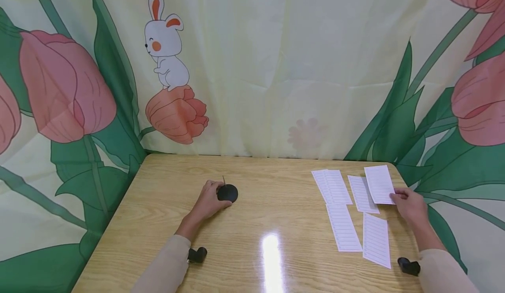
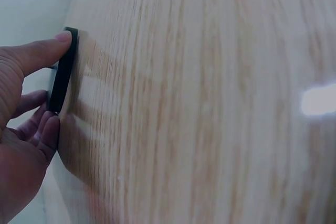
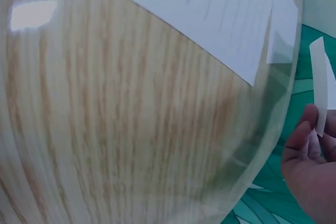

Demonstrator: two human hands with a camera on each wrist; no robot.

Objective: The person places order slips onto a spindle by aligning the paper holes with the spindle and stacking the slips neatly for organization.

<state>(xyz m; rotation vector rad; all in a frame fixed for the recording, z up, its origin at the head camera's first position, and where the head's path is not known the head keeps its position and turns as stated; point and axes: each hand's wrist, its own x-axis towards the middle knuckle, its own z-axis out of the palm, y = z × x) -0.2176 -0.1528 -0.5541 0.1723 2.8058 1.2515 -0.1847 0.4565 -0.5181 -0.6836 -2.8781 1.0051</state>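
My left hand (image 1: 211, 200) grips a paper spike (image 1: 227, 193) with a round black base and a thin rod by its edge, at the table's left middle. In the left wrist view the base (image 2: 65, 72) appears edge-on between thumb and fingers. On the right, my right hand (image 1: 410, 205) pinches a white slip of paper (image 1: 379, 184) at its lower right corner. This slip (image 3: 318, 82) is seen nearly edge-on in the right wrist view. It partly covers a lined slip (image 1: 361, 194) in the head view.
Several more lined slips lie nearby: an overlapping pair (image 1: 337, 187), one below (image 1: 343, 227) and one near the right (image 1: 376, 240). They are on a wooden table (image 1: 272, 214), whose far edge meets a printed curtain (image 1: 252, 87). A bright reflection falls on the tabletop.
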